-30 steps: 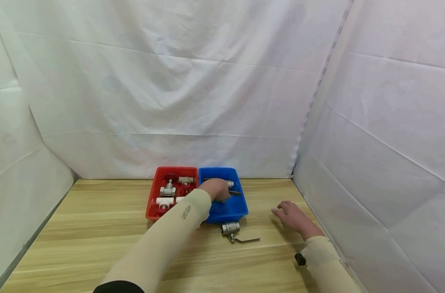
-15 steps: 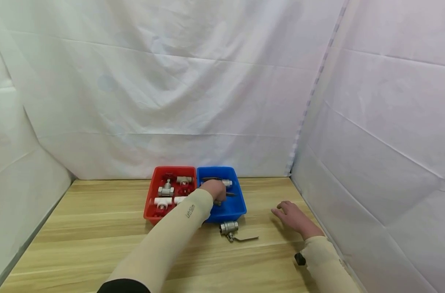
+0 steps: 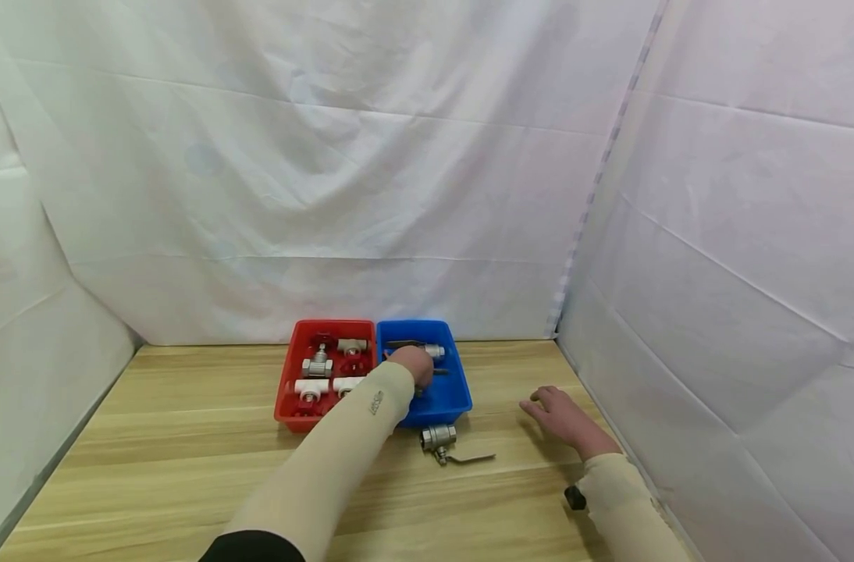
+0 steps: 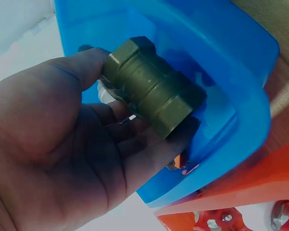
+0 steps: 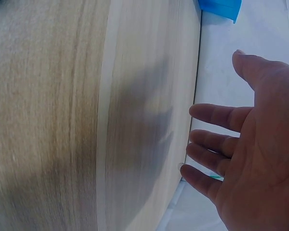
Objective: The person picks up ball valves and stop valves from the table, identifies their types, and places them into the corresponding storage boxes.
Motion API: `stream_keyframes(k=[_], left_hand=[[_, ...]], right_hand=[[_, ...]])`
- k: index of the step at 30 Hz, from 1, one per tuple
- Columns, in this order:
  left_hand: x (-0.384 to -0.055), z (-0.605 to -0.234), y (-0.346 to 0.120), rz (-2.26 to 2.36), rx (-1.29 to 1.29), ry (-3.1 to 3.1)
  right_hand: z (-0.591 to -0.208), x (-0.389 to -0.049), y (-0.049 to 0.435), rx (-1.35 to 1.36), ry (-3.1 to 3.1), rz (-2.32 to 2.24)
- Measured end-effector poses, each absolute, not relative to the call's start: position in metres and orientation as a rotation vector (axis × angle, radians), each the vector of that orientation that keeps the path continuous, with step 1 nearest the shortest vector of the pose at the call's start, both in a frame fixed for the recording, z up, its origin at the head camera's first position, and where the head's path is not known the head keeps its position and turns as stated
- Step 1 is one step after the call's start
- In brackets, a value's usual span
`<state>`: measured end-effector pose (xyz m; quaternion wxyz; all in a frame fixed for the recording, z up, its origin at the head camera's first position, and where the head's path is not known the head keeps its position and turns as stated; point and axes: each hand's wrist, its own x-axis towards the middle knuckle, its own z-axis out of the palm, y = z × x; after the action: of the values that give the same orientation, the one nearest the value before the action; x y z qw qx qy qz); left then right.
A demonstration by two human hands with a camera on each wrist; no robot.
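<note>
My left hand [image 3: 414,367] is over the blue bin [image 3: 462,394]. In the left wrist view the left hand [image 4: 62,139] grips a brass-coloured valve [image 4: 151,84] by its hex-ended body, thumb on one end and fingers beneath. Other metal valves, one with a silver body [image 3: 434,351], lie toward the back of that bin. A steel ball valve [image 3: 439,439] with a long lever rests on the table just in front of it. Off to the right, my right hand [image 3: 559,414] hovers low over the wood with fingers spread and nothing in them; the right wrist view shows its palm [image 5: 260,154].
Against the blue bin's left side stands a red bin [image 3: 284,390] holding several valves, some white tees with red handwheels, one steel valve [image 3: 318,367]. White cloth [image 3: 329,195] hangs behind the wooden table [image 3: 174,437] and along both sides.
The left forearm has swung slightly to the right, while the left hand stays in the blue bin. The whole head view has shifted a little. My right hand has kept its place.
</note>
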<state>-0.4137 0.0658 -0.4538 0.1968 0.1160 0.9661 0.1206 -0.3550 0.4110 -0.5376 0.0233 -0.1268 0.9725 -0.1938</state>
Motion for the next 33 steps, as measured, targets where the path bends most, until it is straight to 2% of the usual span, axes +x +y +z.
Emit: stream_keyframes(k=[6, 17, 33], left_hand=[[-0.418, -0.459, 0.068, 0.423, 0.264, 2.7], [-0.409, -0.459, 0.066, 0.205, 0.469, 2.771], [-0.417, -0.471, 0.071, 0.043, 0.528, 2.803]], right_hand=[[-0.54, -0.354, 0.411, -0.386, 3.006, -0.609], [-0.538, -0.354, 0.412, -0.37, 2.998, -0.615], [-0.536, -0.353, 0.412, -0.35, 3.0, -0.621]])
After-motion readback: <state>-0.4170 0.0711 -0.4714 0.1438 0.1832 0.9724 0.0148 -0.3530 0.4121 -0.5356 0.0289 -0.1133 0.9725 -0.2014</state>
